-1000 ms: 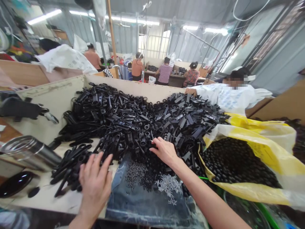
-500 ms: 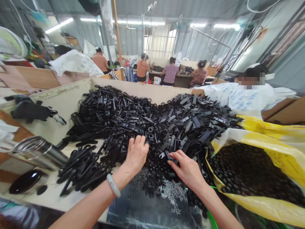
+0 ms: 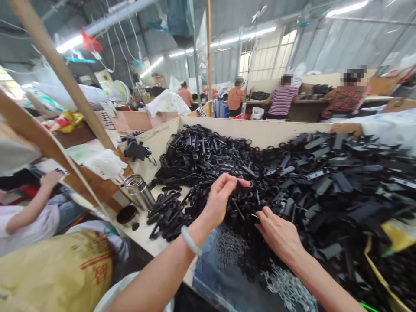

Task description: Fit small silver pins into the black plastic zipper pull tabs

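factory shed under corrugated sheeting, workers seated at benches in the distance, a co-worker's arm (image 3: 32, 214) at far left. plywood-walled bin (image 3: 247, 128) loaded with a large loose heap of black plastic zipper pulls (image 3: 286, 182), running from mid-bin past the right edge of view; bulk of the heap remaining in the bin. separate low pile of long pulls (image 3: 164, 219) toward the left. small grey metal parts (image 3: 286, 286) lying on dark cloth (image 3: 211, 277) along the near side. left hand (image 3: 221, 199) raised just above the heap, thumb and fingertips closed together, any piece between them not discernible. right hand (image 3: 279, 234) at the heap's near edge, fingers (image 3: 261, 216) curled against the pulls, firm hold unconfirmed.
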`<act>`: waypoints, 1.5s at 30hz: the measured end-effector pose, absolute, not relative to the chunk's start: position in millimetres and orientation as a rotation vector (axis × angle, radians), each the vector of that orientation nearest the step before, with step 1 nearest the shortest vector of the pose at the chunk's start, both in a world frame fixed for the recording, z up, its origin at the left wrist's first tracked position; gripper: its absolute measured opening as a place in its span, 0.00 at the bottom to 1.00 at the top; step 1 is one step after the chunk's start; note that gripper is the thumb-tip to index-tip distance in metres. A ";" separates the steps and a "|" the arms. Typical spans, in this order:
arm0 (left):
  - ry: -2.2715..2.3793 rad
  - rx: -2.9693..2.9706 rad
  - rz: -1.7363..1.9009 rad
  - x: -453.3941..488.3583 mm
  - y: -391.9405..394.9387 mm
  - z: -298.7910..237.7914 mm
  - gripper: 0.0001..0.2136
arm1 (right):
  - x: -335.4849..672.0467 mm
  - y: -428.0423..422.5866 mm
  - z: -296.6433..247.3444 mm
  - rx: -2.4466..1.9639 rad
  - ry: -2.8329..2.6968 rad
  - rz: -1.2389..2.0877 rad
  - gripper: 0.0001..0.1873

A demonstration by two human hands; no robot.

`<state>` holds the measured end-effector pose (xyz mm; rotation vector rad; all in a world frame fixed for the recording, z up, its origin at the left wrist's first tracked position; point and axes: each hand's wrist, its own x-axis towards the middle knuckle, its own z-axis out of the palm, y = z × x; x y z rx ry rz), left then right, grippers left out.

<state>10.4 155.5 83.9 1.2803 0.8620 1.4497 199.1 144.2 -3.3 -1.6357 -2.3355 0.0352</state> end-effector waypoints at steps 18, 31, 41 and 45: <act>0.926 0.579 0.854 -24.6 10.5 24.5 0.15 | 150.1 18.4 16.9 -1.061 -1.484 1.201 0.14; 0.810 0.034 0.727 -23.4 -8.4 -6.0 0.16 | 149.9 -6.8 -7.2 -1.130 -1.452 1.191 0.14; 0.978 0.513 0.719 -19.4 -26.8 2.7 0.20 | 164.1 -11.5 -0.2 -1.092 -1.562 1.118 0.13; 1.010 0.649 0.683 -17.9 -30.0 0.6 0.20 | 169.9 -19.8 -9.9 -1.061 -1.779 0.975 0.15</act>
